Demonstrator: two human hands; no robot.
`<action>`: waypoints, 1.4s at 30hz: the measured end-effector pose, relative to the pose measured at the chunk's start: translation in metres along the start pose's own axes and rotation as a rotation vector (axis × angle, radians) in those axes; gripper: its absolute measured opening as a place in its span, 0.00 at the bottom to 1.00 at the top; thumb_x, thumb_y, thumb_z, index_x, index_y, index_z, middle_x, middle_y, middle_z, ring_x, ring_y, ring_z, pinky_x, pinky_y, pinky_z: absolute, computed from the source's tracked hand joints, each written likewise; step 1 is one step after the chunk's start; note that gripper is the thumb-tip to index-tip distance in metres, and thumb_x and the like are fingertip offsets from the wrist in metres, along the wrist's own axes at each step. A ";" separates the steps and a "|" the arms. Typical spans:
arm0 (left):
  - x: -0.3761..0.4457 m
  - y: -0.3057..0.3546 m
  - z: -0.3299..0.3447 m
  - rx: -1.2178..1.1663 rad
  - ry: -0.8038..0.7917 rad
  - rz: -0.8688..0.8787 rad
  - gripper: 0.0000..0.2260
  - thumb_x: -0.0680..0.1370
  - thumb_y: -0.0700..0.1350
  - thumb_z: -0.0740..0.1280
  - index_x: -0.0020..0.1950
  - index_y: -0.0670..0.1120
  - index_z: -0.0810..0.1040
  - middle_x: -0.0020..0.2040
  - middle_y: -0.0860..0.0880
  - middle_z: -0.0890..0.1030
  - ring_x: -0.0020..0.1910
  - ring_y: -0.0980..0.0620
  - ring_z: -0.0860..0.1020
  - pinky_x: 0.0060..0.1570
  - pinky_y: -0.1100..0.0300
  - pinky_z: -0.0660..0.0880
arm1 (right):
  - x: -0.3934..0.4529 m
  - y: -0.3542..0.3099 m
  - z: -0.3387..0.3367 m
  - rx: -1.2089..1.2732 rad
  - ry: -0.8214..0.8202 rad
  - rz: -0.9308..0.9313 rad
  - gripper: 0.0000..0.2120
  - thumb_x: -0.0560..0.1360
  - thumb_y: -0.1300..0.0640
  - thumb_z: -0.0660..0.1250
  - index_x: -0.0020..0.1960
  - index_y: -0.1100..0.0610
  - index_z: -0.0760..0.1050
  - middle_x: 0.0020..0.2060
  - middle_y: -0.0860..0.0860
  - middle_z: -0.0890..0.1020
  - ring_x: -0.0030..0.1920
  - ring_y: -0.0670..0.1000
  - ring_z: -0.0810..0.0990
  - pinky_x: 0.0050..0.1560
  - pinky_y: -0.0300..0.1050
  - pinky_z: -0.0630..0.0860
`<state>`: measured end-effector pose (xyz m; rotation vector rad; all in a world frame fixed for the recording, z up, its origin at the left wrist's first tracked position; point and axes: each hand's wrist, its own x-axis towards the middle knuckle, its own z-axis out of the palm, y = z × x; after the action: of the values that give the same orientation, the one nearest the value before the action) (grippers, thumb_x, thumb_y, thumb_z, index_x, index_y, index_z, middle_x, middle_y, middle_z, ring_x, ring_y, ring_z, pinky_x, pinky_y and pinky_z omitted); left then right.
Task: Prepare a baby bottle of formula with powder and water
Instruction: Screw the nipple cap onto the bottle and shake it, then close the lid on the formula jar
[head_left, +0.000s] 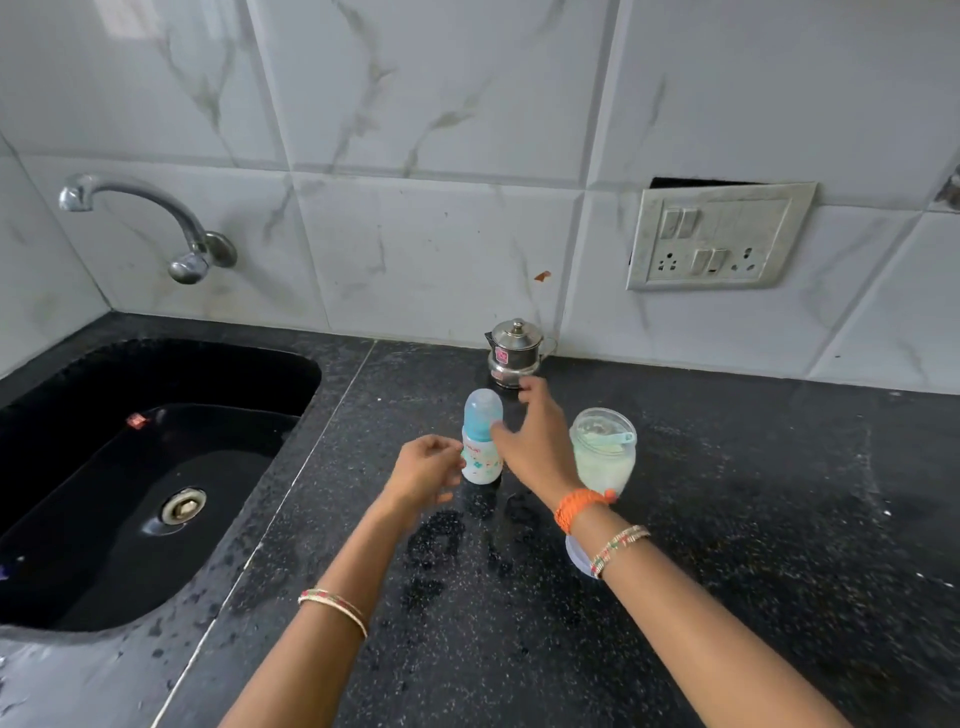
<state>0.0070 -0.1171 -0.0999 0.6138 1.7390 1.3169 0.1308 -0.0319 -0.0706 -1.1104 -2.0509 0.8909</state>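
Standing upright on the black speckled counter (675, 597) is your baby bottle (482, 441), capped with a clear blue-tinted dome and printed with small coloured marks on its white body. Your left hand (426, 467) sits just beside its lower left side, fingers curled loosely inward with the fingertips at or nearly at the bottle's wall — you cannot tell whether they actually press on it, and they close around nothing. Your right hand (535, 441) reaches past the bottle's right side, fingers spread wide and empty, the thumb close to the bottle's shoulder and the longest fingertips near the base of the small steel pot (514, 351) that stands with its lid on against the wall tiles.

Just right of that hand is the open clear jar (605, 452) of pale powder, with a light blue scoop (613, 439) lying across its mouth. A round whitish lid (576, 558) lies flat on the counter nearer you, partly hidden under your right wrist — an orange thread band (579, 506) and beaded bangles (618, 548) circle that wrist, and bangles (335, 608) circle the left forearm too.

Off to the left, the dark sink (156, 467) is sunk into the counter, with a curved chrome tap (156, 218) on the wall above it. A switch and socket plate (719, 236) is mounted on the marble-look tiles to the right.
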 end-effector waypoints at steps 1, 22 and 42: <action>-0.001 -0.005 0.006 0.147 0.023 0.130 0.06 0.76 0.37 0.63 0.48 0.45 0.77 0.37 0.49 0.78 0.30 0.55 0.73 0.29 0.63 0.71 | -0.011 0.004 -0.007 -0.055 0.057 -0.011 0.14 0.71 0.57 0.67 0.55 0.51 0.70 0.49 0.49 0.80 0.50 0.53 0.79 0.48 0.51 0.77; 0.010 0.003 0.084 0.566 -0.301 0.457 0.31 0.73 0.48 0.71 0.72 0.48 0.60 0.65 0.47 0.73 0.64 0.49 0.72 0.56 0.61 0.68 | -0.012 0.019 -0.126 -0.288 -0.048 0.123 0.30 0.66 0.47 0.73 0.66 0.44 0.68 0.62 0.53 0.75 0.60 0.57 0.74 0.55 0.45 0.70; 0.021 -0.017 0.109 0.304 -0.165 0.442 0.38 0.61 0.56 0.78 0.65 0.53 0.63 0.59 0.57 0.76 0.54 0.64 0.75 0.50 0.71 0.72 | 0.016 0.030 -0.083 -0.400 -0.267 0.070 0.30 0.63 0.54 0.74 0.58 0.47 0.61 0.50 0.53 0.68 0.49 0.59 0.75 0.43 0.45 0.69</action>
<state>0.0901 -0.0495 -0.1326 1.3020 1.7383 1.2506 0.2019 0.0157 -0.0437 -1.3357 -2.5010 0.7081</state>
